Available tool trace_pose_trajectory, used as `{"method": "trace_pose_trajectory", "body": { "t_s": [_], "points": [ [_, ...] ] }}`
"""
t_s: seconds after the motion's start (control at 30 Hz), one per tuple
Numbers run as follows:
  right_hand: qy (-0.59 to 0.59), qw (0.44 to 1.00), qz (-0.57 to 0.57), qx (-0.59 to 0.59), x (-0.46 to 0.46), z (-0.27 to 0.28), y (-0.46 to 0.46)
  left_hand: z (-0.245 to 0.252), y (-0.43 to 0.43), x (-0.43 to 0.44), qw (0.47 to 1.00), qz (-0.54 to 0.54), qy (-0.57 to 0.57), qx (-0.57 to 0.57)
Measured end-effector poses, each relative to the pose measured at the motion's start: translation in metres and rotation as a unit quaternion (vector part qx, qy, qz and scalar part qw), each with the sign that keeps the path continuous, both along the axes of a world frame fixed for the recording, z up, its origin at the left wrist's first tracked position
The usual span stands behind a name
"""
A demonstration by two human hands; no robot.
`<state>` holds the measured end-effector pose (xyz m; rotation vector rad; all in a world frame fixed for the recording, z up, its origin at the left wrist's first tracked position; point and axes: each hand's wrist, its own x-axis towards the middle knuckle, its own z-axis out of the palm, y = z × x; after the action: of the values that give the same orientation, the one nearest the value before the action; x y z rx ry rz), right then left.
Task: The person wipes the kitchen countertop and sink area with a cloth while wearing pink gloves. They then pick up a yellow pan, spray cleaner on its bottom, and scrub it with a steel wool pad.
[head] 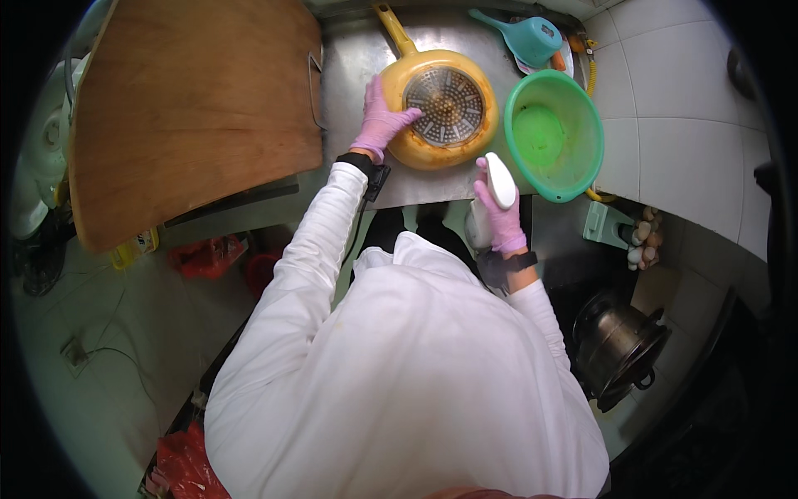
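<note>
A yellow frying pan [486, 118] lies upside down on the stainless steel counter [349, 62], its perforated metal base disc facing up and brownish stains around it. My left hand [383, 118], in a pink glove, rests on the pan's left side, fingers spread along the wall and thumb reaching over the base disc. Nearer my body, right of the pan, my right hand [504, 218], also pink-gloved, grips a spray bottle with a white trigger head [500, 181]; its pale body hangs below, partly hidden by the hand.
Right of the pan stands a green plastic basin [586, 137], with a turquoise dipper [536, 40] behind it. A large wooden board [206, 106] occupies the left. Toward the lower right are a steel pot [614, 349], a pale green plastic item [605, 224] and several eggs [648, 240].
</note>
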<state>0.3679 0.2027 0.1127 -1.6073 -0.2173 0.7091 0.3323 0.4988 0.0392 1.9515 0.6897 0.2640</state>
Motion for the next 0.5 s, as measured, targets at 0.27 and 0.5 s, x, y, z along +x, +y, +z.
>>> {"method": "trace_pose_trajectory", "body": {
  "t_s": [0.27,0.5],
  "points": [
    [0.089,0.994,0.045,0.034,0.063,-0.022,0.023,-0.035,0.017,-0.001,0.969,0.104,0.008,-0.226],
    [0.116,0.992,0.009,0.055,0.056,-0.006,0.033,-0.011,0.001,-0.011,0.982,0.084,0.027,-0.168]
  ]
}}
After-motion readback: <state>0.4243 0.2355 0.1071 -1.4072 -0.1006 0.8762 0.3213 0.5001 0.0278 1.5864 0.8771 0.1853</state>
